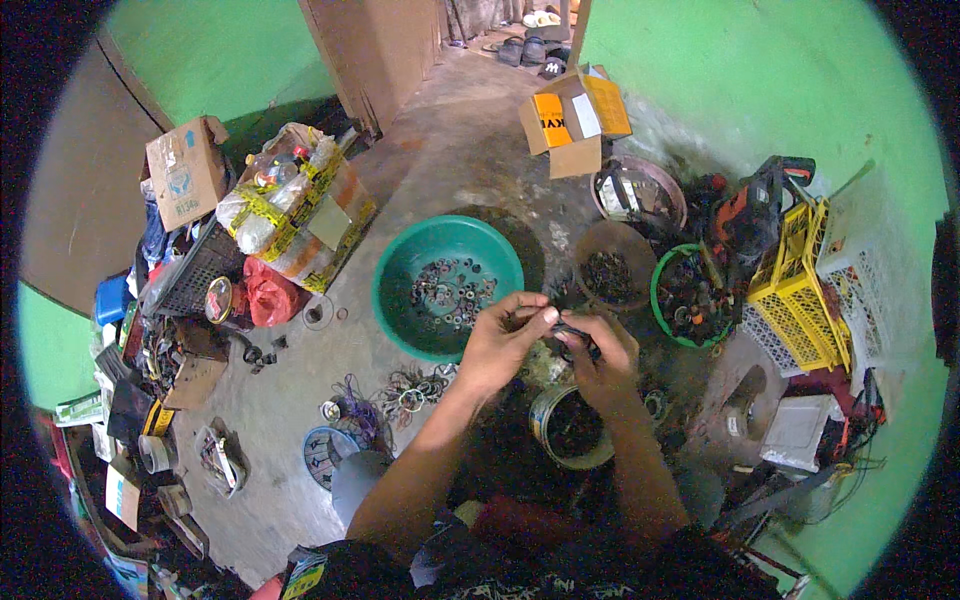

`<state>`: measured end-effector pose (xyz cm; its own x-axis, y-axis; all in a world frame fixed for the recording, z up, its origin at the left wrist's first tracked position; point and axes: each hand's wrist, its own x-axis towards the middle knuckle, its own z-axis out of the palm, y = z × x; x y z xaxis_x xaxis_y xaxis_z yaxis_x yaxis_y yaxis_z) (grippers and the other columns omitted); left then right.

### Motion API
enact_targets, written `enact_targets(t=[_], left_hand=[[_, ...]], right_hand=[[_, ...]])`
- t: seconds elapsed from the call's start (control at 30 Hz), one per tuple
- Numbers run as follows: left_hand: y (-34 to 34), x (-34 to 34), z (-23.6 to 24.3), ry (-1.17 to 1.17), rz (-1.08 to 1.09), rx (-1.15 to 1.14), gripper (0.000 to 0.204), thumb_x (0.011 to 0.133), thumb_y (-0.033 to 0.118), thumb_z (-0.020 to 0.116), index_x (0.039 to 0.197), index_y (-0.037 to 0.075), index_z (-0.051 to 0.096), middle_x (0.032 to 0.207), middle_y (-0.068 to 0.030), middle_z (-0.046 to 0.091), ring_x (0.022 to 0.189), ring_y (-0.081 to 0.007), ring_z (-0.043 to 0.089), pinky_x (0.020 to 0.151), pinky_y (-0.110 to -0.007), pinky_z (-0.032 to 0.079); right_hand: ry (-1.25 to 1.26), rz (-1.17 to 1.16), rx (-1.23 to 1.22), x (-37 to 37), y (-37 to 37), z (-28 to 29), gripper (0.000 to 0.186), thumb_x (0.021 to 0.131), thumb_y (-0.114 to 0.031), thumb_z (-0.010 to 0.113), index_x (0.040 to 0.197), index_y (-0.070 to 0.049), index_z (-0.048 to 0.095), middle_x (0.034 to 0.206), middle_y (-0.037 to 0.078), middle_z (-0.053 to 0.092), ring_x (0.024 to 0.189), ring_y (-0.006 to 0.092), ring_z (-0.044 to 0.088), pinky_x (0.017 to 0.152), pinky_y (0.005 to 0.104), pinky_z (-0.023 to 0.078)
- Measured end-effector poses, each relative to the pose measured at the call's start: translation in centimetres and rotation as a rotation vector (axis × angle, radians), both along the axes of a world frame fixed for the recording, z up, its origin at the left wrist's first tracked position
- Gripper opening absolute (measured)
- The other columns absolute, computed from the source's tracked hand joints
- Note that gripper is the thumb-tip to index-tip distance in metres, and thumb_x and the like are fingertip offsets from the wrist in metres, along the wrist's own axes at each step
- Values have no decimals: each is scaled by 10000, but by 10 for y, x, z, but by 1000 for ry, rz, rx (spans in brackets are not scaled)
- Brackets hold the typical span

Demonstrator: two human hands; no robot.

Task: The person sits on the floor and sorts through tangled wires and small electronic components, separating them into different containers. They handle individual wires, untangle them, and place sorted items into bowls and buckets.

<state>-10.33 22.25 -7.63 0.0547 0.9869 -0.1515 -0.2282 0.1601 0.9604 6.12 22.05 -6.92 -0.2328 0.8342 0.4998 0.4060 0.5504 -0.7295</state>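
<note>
My left hand (500,345) and my right hand (605,360) meet just right of a green basin (385,285). Both are closed, fingertips pinching a small dark piece (568,328) between them; its kind is too small and too covered to make out. Small round metal and dark parts (455,290) lie scattered over the basin's bottom. Below my right hand stands a pale bucket (541,440) with dark contents. A brown basin (590,240) holding small dark bits sits beyond my right hand.
Right of the brown basin, a green-rimmed basket (660,300) holds mixed parts beside a yellow crate (800,290). An open cardboard box (575,158) stands farther back. Tangled wires (365,410) lie left of my left forearm. A taped box (335,225) is at the left.
</note>
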Motion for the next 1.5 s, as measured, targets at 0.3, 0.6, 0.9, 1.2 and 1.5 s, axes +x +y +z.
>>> enact_targets(t=[0.3, 0.6, 0.9, 1.2, 1.5], left_hand=[[-3, 4, 7, -460, -73, -392, 287, 963, 222, 658, 1144, 9, 590, 943, -22, 641, 819, -99, 607, 823, -266, 526], [-23, 20, 4, 28, 114, 160, 136, 998, 180, 599, 982, 50, 561, 810, 27, 548, 732, -51, 479, 637, -227, 407], [-39, 13, 12, -41, 75, 153, 232, 1034, 247, 533, 877, 81, 496, 740, 41, 470, 683, -46, 445, 605, -236, 394], [-41, 7, 13, -305, -10, 84, 275, 1028, 254, 546, 824, 99, 447, 708, 15, 484, 627, -65, 483, 556, -246, 413], [-46, 15, 23, -32, 1, 214, 66, 992, 126, 582, 1013, 86, 533, 847, 32, 490, 808, -69, 472, 750, -239, 425]], right_hand=[[17, 12, 70, 6, -8, 3, 157, 917, -60, 626, 1064, -28, 672, 957, 160, 681, 839, 306, 684, 721, 382, 549], [7, -22, 13, 3, -27, 10, 154, 923, -99, 624, 1051, -19, 658, 941, 155, 674, 785, 293, 670, 747, 363, 531], [315, 55, -281, -7, -43, 5, 169, 897, -27, 649, 1064, 2, 642, 987, 134, 676, 879, 170, 655, 793, 313, 521], [272, -7, -92, -13, -47, -7, 170, 899, -16, 633, 1068, 3, 638, 982, 145, 669, 912, 212, 660, 830, 322, 523], [430, -92, -214, -16, -48, 8, 152, 911, -6, 623, 1061, 6, 607, 933, 102, 652, 807, 146, 644, 711, 288, 530]])
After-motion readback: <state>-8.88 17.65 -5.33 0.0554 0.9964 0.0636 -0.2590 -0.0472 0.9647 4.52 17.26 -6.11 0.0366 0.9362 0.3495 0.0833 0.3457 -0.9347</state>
